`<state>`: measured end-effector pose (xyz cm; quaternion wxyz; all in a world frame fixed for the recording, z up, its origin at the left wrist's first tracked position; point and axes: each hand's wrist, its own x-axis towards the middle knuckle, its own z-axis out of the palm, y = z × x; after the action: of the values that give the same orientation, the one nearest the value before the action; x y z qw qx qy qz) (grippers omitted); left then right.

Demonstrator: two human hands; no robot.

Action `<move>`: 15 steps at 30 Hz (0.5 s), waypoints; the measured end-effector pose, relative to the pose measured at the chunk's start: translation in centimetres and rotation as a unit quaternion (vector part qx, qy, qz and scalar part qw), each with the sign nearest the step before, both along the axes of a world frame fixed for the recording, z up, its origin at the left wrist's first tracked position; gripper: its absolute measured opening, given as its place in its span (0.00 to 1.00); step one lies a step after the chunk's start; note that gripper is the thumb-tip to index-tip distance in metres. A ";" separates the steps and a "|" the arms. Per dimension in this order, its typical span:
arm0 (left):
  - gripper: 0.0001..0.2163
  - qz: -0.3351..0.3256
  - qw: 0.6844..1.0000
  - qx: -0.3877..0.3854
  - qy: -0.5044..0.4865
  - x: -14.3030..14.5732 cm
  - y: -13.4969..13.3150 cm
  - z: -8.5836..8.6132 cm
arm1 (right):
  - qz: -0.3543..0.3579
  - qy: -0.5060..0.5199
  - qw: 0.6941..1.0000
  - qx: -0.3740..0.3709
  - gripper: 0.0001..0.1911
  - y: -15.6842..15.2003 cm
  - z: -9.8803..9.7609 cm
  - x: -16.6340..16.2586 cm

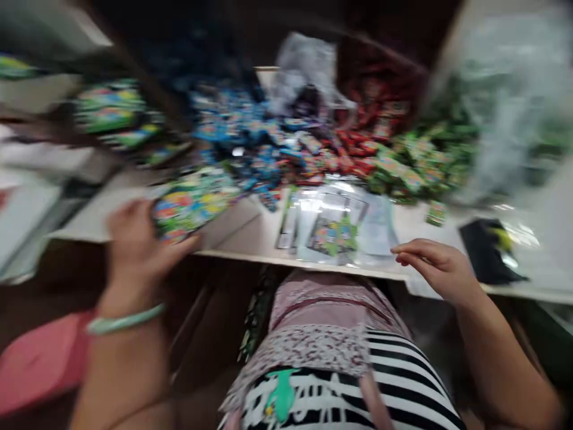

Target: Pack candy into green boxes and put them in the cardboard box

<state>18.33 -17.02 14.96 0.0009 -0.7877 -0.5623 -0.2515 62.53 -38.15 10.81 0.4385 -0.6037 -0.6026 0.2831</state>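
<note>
My left hand (138, 251), wearing a pale green bangle (128, 319), is wrapped round the left end of a stack of colourful printed packs (190, 206), its thumb along the near edge. Motion blurs both the hand and the print. In front of my body lies a clear plastic bag (329, 230) with a green cartoon-printed piece (333, 236) and paler sheets in it. At the bag's right edge my right hand (436, 266) has thumb and forefinger pinched together. Whatever is between those fingertips is too small to make out.
Heaps of small blue packets (242, 125), red packets (358, 149) and green packets (416, 161) line the back of the white table (250, 227). A black piece (486, 251) lies at the right. Further packs (110, 107) sit at the left, above a pink stool (45, 364).
</note>
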 end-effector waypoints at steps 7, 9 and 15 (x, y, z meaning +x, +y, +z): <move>0.41 -0.021 0.990 0.125 0.054 -6.7 0.3 -2.1 | 0.301 0.105 0.944 0.085 0.20 16.2 5.5 -20.4; 0.37 -0.028 0.987 0.149 0.047 -6.6 0.2 -2.7 | 0.309 0.155 0.937 0.054 0.27 18.5 5.5 -24.4; 0.32 -0.052 0.982 0.181 0.025 -7.0 -0.3 -3.1 | 0.274 0.190 0.941 -0.054 0.34 22.4 3.9 -30.4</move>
<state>11.36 -17.37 11.85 0.1443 -0.8088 -0.4657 -0.3288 32.13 -15.75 14.73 0.4174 -0.3729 -0.6339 0.5338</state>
